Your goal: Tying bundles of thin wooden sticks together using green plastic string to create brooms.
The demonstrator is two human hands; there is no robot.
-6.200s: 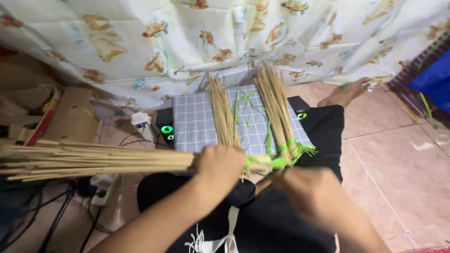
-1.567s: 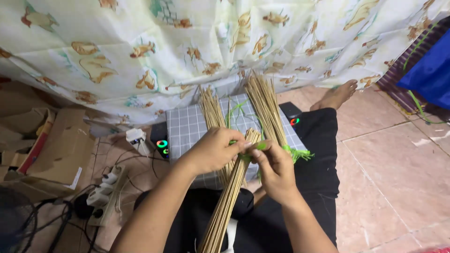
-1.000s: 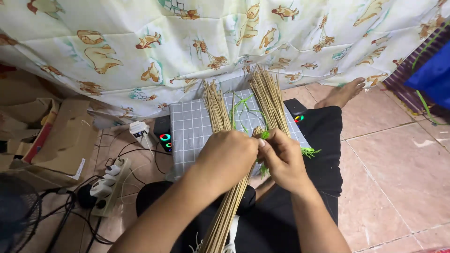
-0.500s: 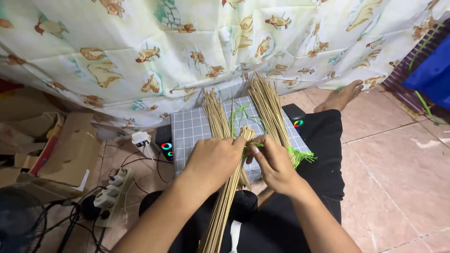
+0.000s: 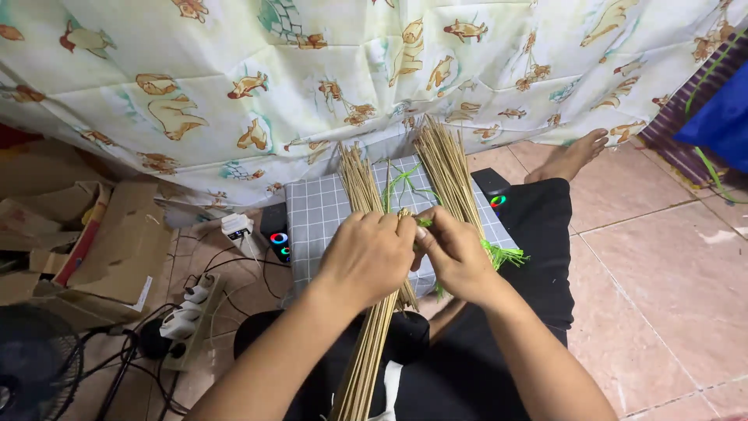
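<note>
My left hand (image 5: 368, 256) grips the top end of a bundle of thin bamboo sticks (image 5: 368, 359) that runs down over my lap. My right hand (image 5: 453, 253) pinches a green plastic string (image 5: 425, 223) at that same end, fingers touching the left hand. Behind my hands lies a grey checked cushion (image 5: 315, 214). Two more stick bundles rest on it: one on the left (image 5: 357, 182) and one on the right (image 5: 446, 168) bound with a green tie (image 5: 499, 254). Loose green strings (image 5: 401, 178) lie between them.
A patterned curtain (image 5: 312, 70) hangs at the back. Cardboard boxes (image 5: 101, 242), a power strip (image 5: 187, 312) with cables and a fan (image 5: 27, 362) crowd the left floor. Small black devices with lights (image 5: 276, 234) flank the cushion. My bare foot (image 5: 573, 154) rests on pink tiles at right.
Six seconds ago the bundle lay sideways to the left; it now points away from me down my lap. Over the last second both hands stayed at its top end, working the green string.
</note>
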